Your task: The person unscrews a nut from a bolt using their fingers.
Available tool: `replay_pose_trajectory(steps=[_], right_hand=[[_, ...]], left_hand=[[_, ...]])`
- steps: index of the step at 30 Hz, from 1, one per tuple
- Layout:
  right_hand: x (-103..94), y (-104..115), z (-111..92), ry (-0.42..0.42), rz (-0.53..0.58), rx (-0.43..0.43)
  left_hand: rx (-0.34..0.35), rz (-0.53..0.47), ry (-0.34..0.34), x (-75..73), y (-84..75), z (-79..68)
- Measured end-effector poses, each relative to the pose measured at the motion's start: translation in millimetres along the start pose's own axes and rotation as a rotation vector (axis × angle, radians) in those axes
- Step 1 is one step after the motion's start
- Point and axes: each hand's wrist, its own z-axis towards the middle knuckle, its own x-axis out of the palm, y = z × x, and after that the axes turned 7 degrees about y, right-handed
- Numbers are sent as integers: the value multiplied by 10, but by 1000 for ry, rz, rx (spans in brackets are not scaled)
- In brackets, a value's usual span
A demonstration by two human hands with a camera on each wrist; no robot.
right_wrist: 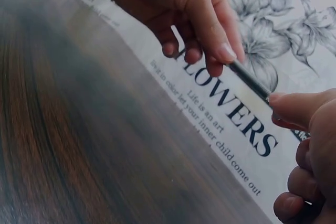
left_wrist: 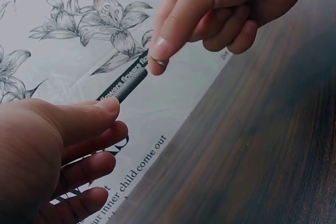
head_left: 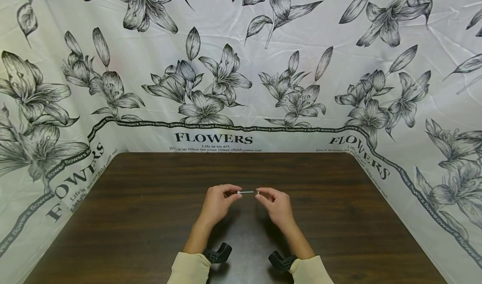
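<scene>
Over the middle of the table, my left hand (head_left: 217,203) pinches a grey metal bolt (head_left: 246,192) between thumb and fingertips. The bolt lies level and points to the right, and its threads show in the left wrist view (left_wrist: 131,85). Its head end is mostly covered by the fingers. Facing it, my right hand (head_left: 279,206) pinches a small, thin metal ring (left_wrist: 159,62) between thumb and index finger. The ring is close to the bolt's free end, in line with it. In the right wrist view the right thumb and fingers largely hide the ring.
Both hands are above a dark brown wooden table (head_left: 132,225). A white cloth with black flower drawings and lettering (head_left: 214,139) hangs behind the table and along its sides. A black wrist device (head_left: 218,254) sits at each cuff of the cream sleeves (head_left: 190,269).
</scene>
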Motion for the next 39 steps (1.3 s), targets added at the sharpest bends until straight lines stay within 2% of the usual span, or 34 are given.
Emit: replay_pose_trajectory(steps=[5,9,17,26,31,39], right_hand=[[-8,-32,-13,37,-153,-44],[-8,-58,-24,84,-262,-41],[-4,-110,-55,209,-447,38],[23,-149,-94,264,-614,76],[48,-147,-118,310,-660,108],[117,-219,-136,283,-666,66]], left_hand=[[-16,17,34,-7,21,-12],[-24,50,72,-15,55,-28],[-62,89,162,-8,160,-36],[-58,111,207,57,367,-70],[-55,126,218,74,403,-67],[-66,185,215,112,434,-84]])
